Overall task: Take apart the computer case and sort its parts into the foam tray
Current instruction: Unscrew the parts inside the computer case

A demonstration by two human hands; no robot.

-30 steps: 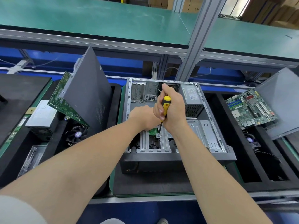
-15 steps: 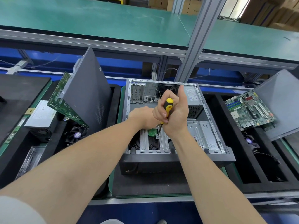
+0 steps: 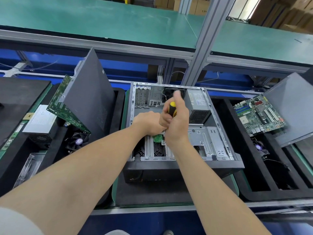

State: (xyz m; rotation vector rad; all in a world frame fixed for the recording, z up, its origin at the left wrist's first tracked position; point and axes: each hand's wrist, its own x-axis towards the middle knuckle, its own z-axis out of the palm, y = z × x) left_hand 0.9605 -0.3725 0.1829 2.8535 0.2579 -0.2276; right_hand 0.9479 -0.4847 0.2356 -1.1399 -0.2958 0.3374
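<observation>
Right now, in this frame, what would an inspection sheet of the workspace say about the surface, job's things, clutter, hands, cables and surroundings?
Surface: dark mat under the case.
Job's things: computer case lies open on its side, power supply inside. Left foam tray holds a side panel, left motherboard and fan. Right foam tray holds the right motherboard.
Clutter: nothing seen.
Hands: right hand grips the screwdriver inside the case; left hand is beside it, fingers hidden.
Cables: thin wires at the case's rear; black cable in the right tray.
Surroundings: green bench, aluminium post, cardboard boxes.
</observation>
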